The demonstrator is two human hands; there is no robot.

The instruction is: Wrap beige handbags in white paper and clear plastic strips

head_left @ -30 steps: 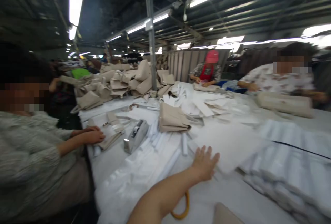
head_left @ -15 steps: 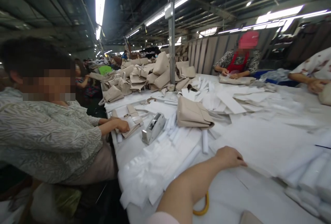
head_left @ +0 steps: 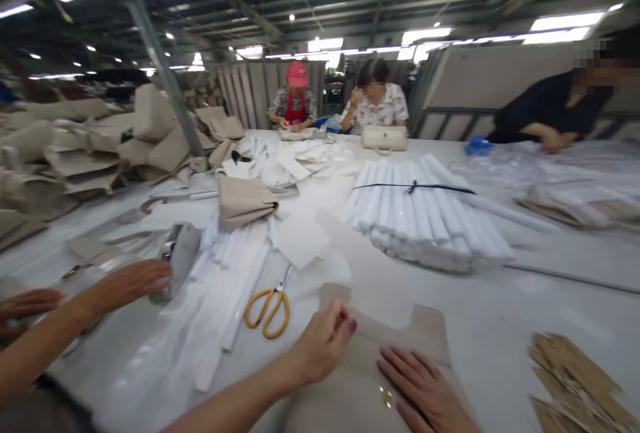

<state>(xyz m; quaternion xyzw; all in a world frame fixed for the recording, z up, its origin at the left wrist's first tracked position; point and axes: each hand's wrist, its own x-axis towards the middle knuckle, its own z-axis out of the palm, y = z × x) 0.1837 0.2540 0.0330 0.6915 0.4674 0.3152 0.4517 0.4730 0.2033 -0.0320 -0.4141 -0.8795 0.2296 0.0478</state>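
In the head view my left hand (head_left: 325, 343) is closed, its fingers pinched at the near left corner of a white sheet (head_left: 380, 280). The sheet lies partly over the far end of a beige bag (head_left: 345, 396) in front of me. My right hand (head_left: 427, 390) rests flat on the bag with its fingers spread. Beside it shows a small gold-coloured clasp (head_left: 385, 398). Yellow-handled scissors (head_left: 267, 313) lie on the table to the left of my left hand.
A co-worker's hand (head_left: 135, 283) touches a grey tape dispenser (head_left: 183, 260) at left. Beyond are a folded beige bag (head_left: 245, 201), a tied bundle of white rolls (head_left: 415, 210) and a bag pile (head_left: 100, 140). Torn brown paper (head_left: 575, 380) lies right. Several people sit around the table.
My view has swung right. My left hand has come back from the white sheets to the beige bag, bringing a sheet. My right hand is now in view. A co-worker's hand has reached the tape dispenser.
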